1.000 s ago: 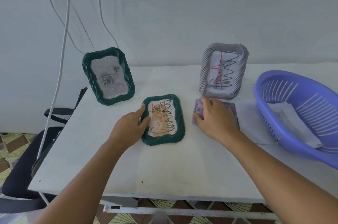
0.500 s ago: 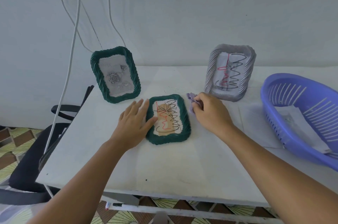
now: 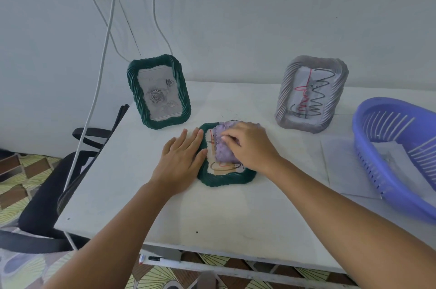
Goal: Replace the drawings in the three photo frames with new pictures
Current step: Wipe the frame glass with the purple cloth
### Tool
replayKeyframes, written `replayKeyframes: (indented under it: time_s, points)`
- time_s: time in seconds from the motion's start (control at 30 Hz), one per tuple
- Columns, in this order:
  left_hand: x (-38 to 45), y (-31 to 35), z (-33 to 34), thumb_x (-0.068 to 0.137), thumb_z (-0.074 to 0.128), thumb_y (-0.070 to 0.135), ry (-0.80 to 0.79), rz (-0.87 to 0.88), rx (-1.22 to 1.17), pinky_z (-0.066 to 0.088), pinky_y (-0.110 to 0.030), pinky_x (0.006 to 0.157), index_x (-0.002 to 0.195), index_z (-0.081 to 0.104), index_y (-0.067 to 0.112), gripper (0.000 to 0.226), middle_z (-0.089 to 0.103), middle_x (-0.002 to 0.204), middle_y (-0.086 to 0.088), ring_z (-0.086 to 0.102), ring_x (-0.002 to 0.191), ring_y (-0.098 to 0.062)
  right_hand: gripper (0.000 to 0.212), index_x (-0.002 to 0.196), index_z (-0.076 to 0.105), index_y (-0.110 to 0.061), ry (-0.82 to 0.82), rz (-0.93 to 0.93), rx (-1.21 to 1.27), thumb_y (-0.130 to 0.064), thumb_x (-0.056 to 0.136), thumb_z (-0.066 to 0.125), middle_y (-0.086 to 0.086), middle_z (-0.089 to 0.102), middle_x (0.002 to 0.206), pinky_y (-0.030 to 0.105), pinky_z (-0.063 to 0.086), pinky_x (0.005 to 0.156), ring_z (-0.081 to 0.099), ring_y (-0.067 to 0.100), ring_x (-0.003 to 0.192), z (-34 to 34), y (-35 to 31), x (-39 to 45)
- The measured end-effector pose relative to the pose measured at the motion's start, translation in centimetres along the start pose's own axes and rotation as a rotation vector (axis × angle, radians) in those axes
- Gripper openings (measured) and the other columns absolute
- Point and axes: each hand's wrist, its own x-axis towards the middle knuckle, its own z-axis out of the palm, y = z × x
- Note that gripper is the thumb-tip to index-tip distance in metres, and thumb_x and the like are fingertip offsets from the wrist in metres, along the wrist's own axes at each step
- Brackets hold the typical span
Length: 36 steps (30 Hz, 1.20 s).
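Head view: a green frame [image 3: 226,178] lies flat on the table [image 3: 165,213], face up, its scribbled drawing [image 3: 224,166] partly covered by a purple cloth [image 3: 221,145]. The right hand [image 3: 250,145] presses down on the cloth, fingers curled over it, while the left hand [image 3: 182,159] lies flat and spread, its fingers against the frame's left edge to steady it. This looks like wiping the front of the lying frame, a side step within swapping its drawing. At the back, another green frame [image 3: 158,91] stands with a rose picture, seemingly done; the grey frame [image 3: 311,94] stands with a scribble in it. Sheets lie in the blue basket [image 3: 401,147] to the right. Next, judging from this, the frame must be turned over and its back opened, which calls for putting the cloth aside first.
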Motion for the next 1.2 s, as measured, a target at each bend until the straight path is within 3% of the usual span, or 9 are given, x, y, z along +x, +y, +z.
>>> replayKeyframes:
  time_s: [0.1,0.23,0.37,0.53,0.67,0.93,1.07,1.2]
  points:
    - [0.1,-0.1,0.1,0.106,0.016,0.053,-0.003,0.002,-0.011,0.004,-0.038,0.126,0.163,0.009,0.033,0.061,0.007,0.168,0.017,-0.001,0.157,-0.011,0.025,0.119,0.075,-0.028,0.083,0.011,-0.021,-0.033,0.096,0.066,0.000,0.064,0.104,0.040,0.049,0.086,0.058,0.022,0.097,-0.3,0.8,0.1]
    - [0.1,-0.4,0.1,0.102,0.012,0.060,-0.010,0.013,0.000,0.004,-0.038,0.127,0.163,0.008,0.033,0.066,0.009,0.168,0.017,0.001,0.156,-0.010,0.031,0.123,0.073,-0.032,-0.048,0.004,-0.061,-0.043,0.095,0.066,-0.006,0.060,0.105,0.041,0.049,0.088,0.052,0.020,0.100,-0.2,1.2,0.3]
    - [0.1,-0.5,0.1,0.097,0.005,0.065,-0.017,0.018,0.017,0.003,-0.037,0.126,0.163,0.006,0.034,0.073,0.006,0.168,0.019,-0.001,0.156,-0.008,0.024,0.116,0.077,-0.030,-0.007,-0.017,-0.053,-0.038,0.095,0.068,-0.006,0.059,0.099,0.039,0.047,0.085,0.047,0.017,0.094,0.5,1.2,0.4]
    - [0.2,-0.7,0.2,0.103,0.016,0.061,-0.006,0.028,0.056,0.005,-0.038,0.126,0.163,0.007,0.034,0.066,0.008,0.168,0.017,0.002,0.156,-0.010,0.017,0.107,0.080,-0.027,0.038,-0.011,0.000,-0.032,0.093,0.072,-0.002,0.066,0.095,0.042,0.051,0.082,0.055,0.016,0.088,1.6,0.7,1.3]
    - [0.2,-0.7,0.3,0.105,0.021,0.057,-0.001,0.027,0.067,0.005,-0.037,0.126,0.163,0.009,0.033,0.064,0.009,0.168,0.017,0.003,0.156,-0.010,0.017,0.106,0.081,-0.027,-0.011,-0.087,0.055,-0.032,0.092,0.073,-0.004,0.066,0.092,0.032,0.049,0.077,0.056,0.012,0.082,1.1,1.2,0.4]
    - [0.2,-0.6,0.3,0.105,0.020,0.060,-0.005,0.026,0.061,0.004,-0.037,0.126,0.163,0.009,0.033,0.065,0.008,0.168,0.017,0.001,0.156,-0.009,0.016,0.101,0.082,-0.024,0.071,-0.020,-0.011,-0.033,0.094,0.071,0.000,0.065,0.090,0.043,0.053,0.077,0.057,0.019,0.083,2.4,0.5,2.5]
    - [0.1,-0.7,0.3,0.105,0.019,0.059,-0.014,0.026,0.061,0.004,-0.037,0.126,0.163,0.007,0.033,0.064,0.006,0.168,0.018,-0.001,0.156,-0.008,0.015,0.104,0.081,-0.026,-0.027,-0.124,0.033,-0.032,0.094,0.071,-0.005,0.062,0.089,0.029,0.043,0.076,0.053,0.012,0.079,1.0,1.7,0.9]
    - [0.2,-0.5,0.2,0.105,0.016,0.060,-0.024,0.026,0.056,0.002,-0.037,0.126,0.162,0.005,0.034,0.064,0.003,0.168,0.019,-0.003,0.156,-0.007,0.017,0.105,0.082,-0.025,0.007,-0.048,-0.043,-0.033,0.095,0.069,-0.001,0.065,0.093,0.031,0.048,0.075,0.056,0.015,0.083,0.6,2.5,1.5]
